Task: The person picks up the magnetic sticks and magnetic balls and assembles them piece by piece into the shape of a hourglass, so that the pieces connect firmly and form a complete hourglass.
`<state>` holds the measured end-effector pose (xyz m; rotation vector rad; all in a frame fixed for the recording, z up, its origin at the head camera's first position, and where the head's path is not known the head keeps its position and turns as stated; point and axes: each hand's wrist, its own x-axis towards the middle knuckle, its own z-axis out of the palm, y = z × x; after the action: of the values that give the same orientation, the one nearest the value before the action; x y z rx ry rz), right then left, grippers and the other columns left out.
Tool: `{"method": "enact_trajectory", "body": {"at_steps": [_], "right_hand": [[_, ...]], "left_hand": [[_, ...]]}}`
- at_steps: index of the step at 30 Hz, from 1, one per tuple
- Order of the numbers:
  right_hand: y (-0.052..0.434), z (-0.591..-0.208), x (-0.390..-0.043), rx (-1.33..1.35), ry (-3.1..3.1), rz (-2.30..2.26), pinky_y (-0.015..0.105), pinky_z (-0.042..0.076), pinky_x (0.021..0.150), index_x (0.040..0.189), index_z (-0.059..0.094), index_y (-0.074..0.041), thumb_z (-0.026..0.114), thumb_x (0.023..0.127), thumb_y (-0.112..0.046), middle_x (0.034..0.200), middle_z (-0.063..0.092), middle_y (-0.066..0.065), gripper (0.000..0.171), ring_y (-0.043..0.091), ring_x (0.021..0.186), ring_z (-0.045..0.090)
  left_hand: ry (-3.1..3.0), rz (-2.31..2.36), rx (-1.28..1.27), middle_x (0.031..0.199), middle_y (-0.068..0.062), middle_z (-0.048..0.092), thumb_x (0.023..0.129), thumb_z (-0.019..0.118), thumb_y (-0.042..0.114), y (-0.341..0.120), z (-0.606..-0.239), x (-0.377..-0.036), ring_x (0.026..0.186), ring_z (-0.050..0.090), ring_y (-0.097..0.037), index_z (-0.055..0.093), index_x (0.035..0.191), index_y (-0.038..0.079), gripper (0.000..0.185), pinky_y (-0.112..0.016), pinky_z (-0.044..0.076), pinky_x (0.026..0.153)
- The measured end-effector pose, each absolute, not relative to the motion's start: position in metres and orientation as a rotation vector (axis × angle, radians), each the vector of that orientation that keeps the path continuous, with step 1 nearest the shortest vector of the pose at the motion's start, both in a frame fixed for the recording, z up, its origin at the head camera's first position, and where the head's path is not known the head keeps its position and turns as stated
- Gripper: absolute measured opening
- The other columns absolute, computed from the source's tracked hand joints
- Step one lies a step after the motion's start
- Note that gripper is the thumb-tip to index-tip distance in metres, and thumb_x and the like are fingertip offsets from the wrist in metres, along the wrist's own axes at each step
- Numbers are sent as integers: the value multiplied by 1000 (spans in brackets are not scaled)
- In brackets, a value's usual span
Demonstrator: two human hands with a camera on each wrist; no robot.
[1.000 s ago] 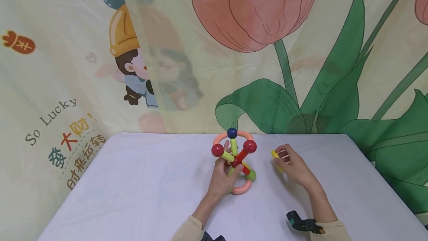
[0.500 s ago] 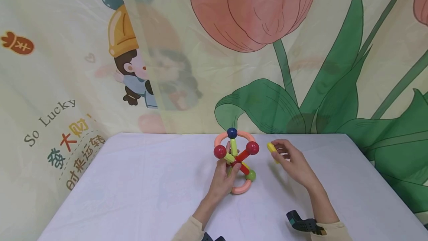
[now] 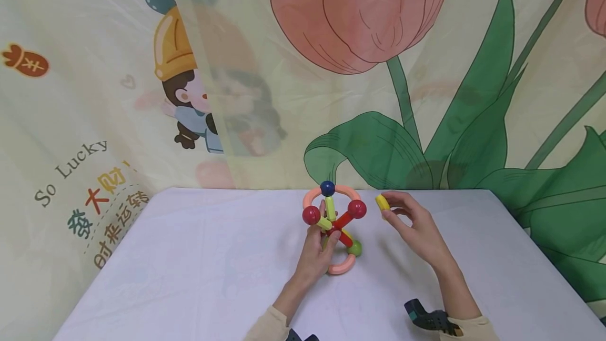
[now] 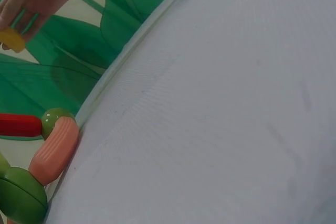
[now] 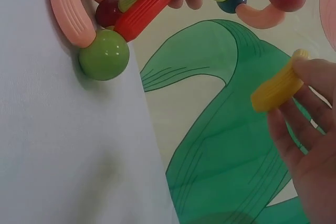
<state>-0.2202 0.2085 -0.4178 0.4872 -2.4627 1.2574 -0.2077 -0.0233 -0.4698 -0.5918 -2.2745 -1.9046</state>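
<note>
The right hand (image 3: 416,228) is up off the white table (image 3: 199,267), thumb and fingertips pinching a short yellow stick (image 3: 382,202). The other fingers curl loosely behind it, not spread. From the head view the yellow stick shows its rounded end toward the toy, its long axis running roughly from the fingers leftward and a little up. In the right wrist view the yellow stick (image 5: 278,88) lies slanted, ribbed along its length, with the fingertips (image 5: 315,74) on its upper end and the lower end free in the air.

It sits just beside the toy frame (image 3: 333,228), close to the red ball (image 3: 357,209) on the right, but apart from it; a clear gap shows between them.

The left hand (image 3: 318,251) is wrapped into the middle of the toy frame, fingers curled around the crossing sticks where a red stick (image 3: 344,220) and a lime stick (image 3: 324,222) meet. The frame stands upright on the table: a blue ball (image 3: 327,188) on top between two pink arcs, another red ball (image 3: 311,215) at left, a green ball (image 3: 355,248) low at right, and a pink arc (image 3: 343,266) resting on the table at the bottom. The red stick slants from low centre up to the right-hand red ball.

The left wrist view catches only the frame's foot, the pink arc (image 4: 54,149) and green ball (image 4: 55,116) at the table's edge.

Behind it all hangs a tulip-print cloth (image 3: 426,93).
</note>
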Motion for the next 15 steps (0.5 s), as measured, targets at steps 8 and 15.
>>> {"method": "enact_trajectory", "body": {"at_steps": [8, 15], "right_hand": [[203, -414, -217, 590, -2371, 1273, 8, 42, 89, 125, 54, -12, 67, 86, -8, 119, 59, 2, 42, -4, 103, 54], [200, -408, -213, 649, -2325, 1261, 8, 43, 89, 122, 55, -12, 67, 85, -4, 115, 61, 1, 39, -4, 102, 55]], "left_hand": [[-2291, -1864, -625, 145, -8, 38, 96, 53, 14, -25, -451, -199, 134, 39, -22, 10, 153, 21, 71, -36, 42, 105], [-2256, -1806, -589, 133, -9, 45, 95, 54, 13, -22, -458, -202, 130, 41, -21, 11, 153, 20, 73, -40, 43, 103]]}}
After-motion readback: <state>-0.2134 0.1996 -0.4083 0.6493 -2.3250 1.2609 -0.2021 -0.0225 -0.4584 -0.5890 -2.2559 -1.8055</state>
